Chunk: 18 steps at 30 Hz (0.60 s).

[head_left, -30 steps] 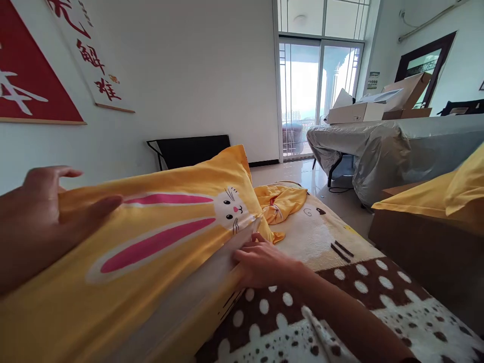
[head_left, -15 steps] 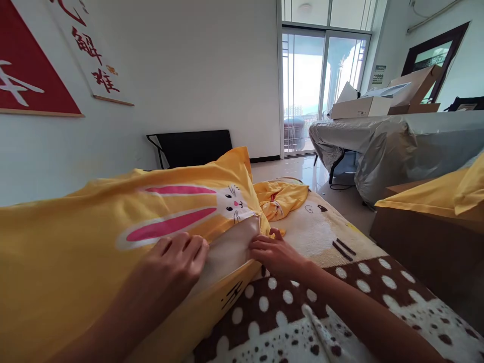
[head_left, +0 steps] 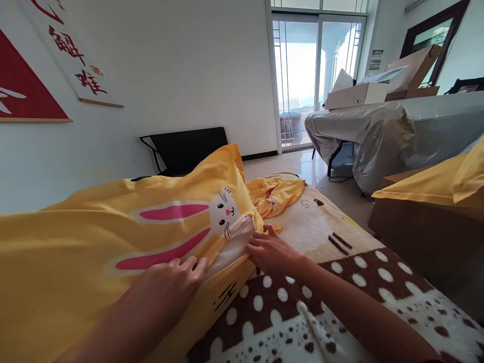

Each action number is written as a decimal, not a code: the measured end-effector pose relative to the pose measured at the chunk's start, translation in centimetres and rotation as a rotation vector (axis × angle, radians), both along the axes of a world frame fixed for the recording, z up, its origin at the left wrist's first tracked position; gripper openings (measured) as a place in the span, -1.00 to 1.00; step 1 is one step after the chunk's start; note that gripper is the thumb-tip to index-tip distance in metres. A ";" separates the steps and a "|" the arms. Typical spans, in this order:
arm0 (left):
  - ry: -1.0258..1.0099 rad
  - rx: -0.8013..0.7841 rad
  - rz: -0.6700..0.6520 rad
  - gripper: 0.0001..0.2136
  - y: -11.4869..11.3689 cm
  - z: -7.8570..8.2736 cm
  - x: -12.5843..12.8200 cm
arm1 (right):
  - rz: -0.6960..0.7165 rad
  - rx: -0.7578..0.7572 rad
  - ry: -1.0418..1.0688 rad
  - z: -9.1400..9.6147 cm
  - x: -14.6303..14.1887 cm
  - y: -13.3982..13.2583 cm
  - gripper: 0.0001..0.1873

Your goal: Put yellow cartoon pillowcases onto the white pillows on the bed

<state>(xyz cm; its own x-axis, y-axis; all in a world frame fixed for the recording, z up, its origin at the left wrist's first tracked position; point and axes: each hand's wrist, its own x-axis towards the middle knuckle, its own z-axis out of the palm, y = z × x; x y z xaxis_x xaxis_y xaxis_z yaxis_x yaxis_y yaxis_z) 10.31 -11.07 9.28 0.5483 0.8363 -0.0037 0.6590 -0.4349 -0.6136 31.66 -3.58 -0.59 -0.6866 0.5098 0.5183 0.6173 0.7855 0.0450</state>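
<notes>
A yellow pillowcase [head_left: 94,237] printed with a white rabbit with pink ears covers a white pillow [head_left: 234,244], which shows at the open side. My left hand [head_left: 172,280] lies on the case near the opening, fingers curled against the fabric edge. My right hand [head_left: 270,249] pinches the case's edge at the opening beside the pillow. A second crumpled yellow cloth [head_left: 276,194] lies beyond on the bed.
The bed carries a brown, white-dotted blanket [head_left: 340,282] with animal prints. A wooden unit with yellow fabric [head_left: 434,201] stands at the right. A table under a grey cover [head_left: 393,131] holds cardboard boxes [head_left: 359,93]. A black panel [head_left: 189,146] leans on the wall.
My left hand came off the pillow's far side and moved to the open edge near my right hand. The case's edge has been drawn further over the white pillow.
</notes>
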 end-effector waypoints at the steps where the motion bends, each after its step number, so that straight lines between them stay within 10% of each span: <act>1: 0.007 0.000 0.011 -0.55 -0.3 0.1 0.6 | 0.008 -0.003 -0.005 0.1 0.0 -0.1 -0.89; 9: 0.059 -0.162 -0.448 -0.74 4.9 -3.4 5.6 | 0.084 -0.087 -0.033 -0.8 1.2 0.7 -0.91; 18: -0.116 -0.239 -0.169 -0.80 9.6 -8.1 8.9 | 0.049 -0.190 -0.162 0.1 2.8 0.9 -0.89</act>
<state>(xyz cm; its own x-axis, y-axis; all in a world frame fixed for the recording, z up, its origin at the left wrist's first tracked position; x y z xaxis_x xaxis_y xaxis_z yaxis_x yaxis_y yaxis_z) 19.19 -1.51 1.17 0.6880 0.7160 -0.1183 0.6245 -0.6672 -0.4060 34.43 -2.72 -0.44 -0.7796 0.5511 0.2976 0.5745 0.8184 -0.0105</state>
